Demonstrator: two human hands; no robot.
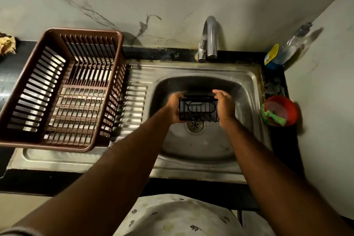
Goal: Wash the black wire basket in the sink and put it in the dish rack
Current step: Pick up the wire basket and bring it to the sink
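The left hand (173, 108) grips the left end of the black wire basket (198, 109), fingers (177, 95) curled over the far top edge and the palm against the side wires. The right hand (226, 108) is at the right end, its palm beside the wires and its fingers loosely bent over the far corner; whether they actually clamp the basket I cannot tell, as the frame is blurred there. The basket is held between the two hands, above the bowl of the steel sink (249, 82), not resting on its floor. The drain (195, 125) shows just below it at 6 o'clock.

From the basket, the tap (209, 38) stands at 12 o'clock, its spout ending short of the basket with open bowl between them. There is free room inside the bowl on all sides, most toward 6 o'clock. At 9 o'clock lies the ribbed drainboard, and past it the brown dish rack (57, 90), its near right corner over the drainboard and its rim higher than the sink edge. At 3 o'clock, on the dark worktop (277, 151), sits a red bowl (287, 109) holding a green scrubber (275, 118); at 1 o'clock a clear bottle (291, 46) leans in the corner.
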